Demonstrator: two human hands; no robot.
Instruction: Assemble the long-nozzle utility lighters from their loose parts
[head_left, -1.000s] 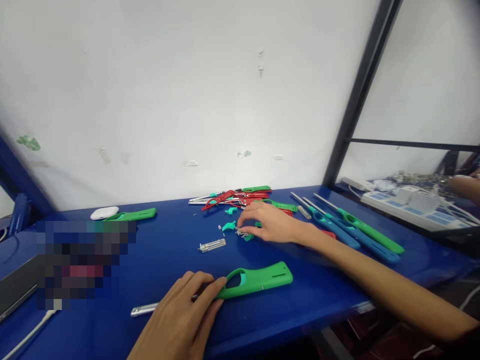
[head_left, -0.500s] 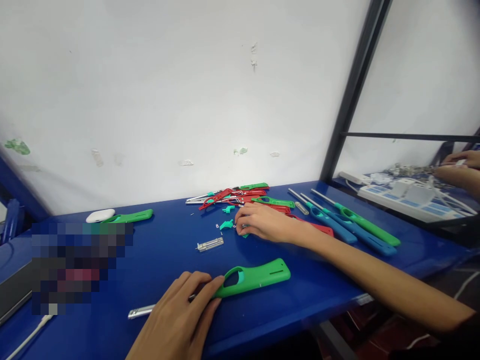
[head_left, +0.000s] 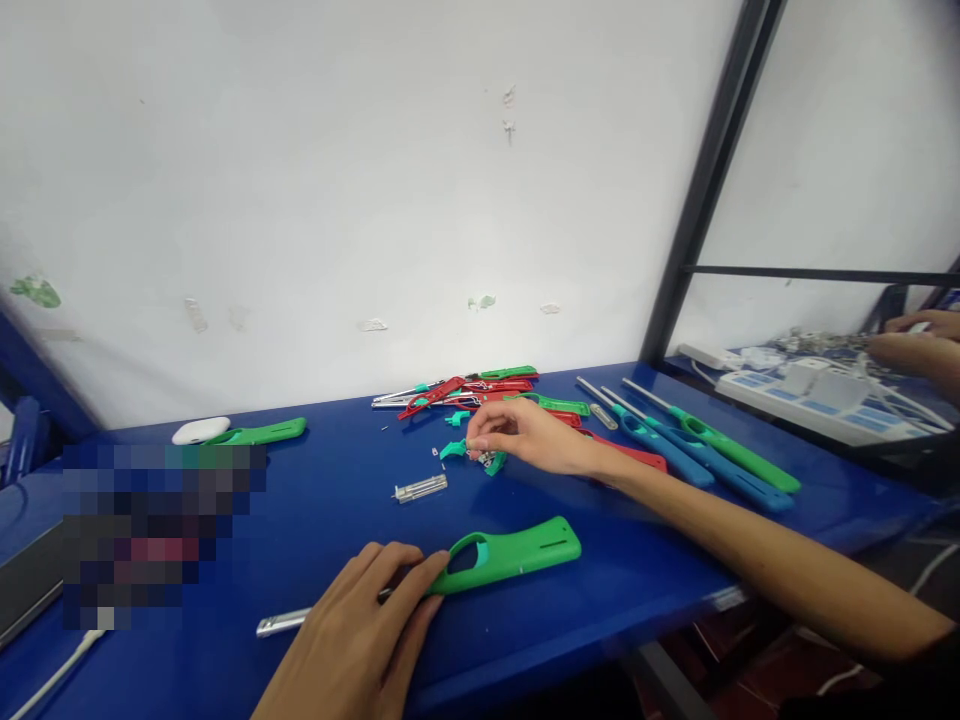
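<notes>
Under my left hand [head_left: 360, 630] lies a green long-necked lighter [head_left: 517, 558], its metal tube [head_left: 281, 622] sticking out on the left; my fingers are closed over its neck. Farther back, my right hand [head_left: 517, 430] has thumb and fingertips pinched together just above the table, among small loose lighter parts. What sits in that pinch is too small to make out. Beside the fingertips are turquoise triggers [head_left: 453, 449] and tiny metal bits. A clear fuel tank [head_left: 420, 488] rests between my two hands.
Red and green lighter shells [head_left: 450, 395] are heaped by the wall. Blue lighters [head_left: 667, 450] and a green lighter [head_left: 742, 455] lie on the right, near another clear tank [head_left: 603, 417]. A white case [head_left: 201, 431], power strips [head_left: 817, 405] and another person's hand [head_left: 926, 345] are also present.
My right hand has lifted slightly and turned, its fingertips now pinched, uncovering small parts beneath it. My left hand and the green lighter have stayed put.
</notes>
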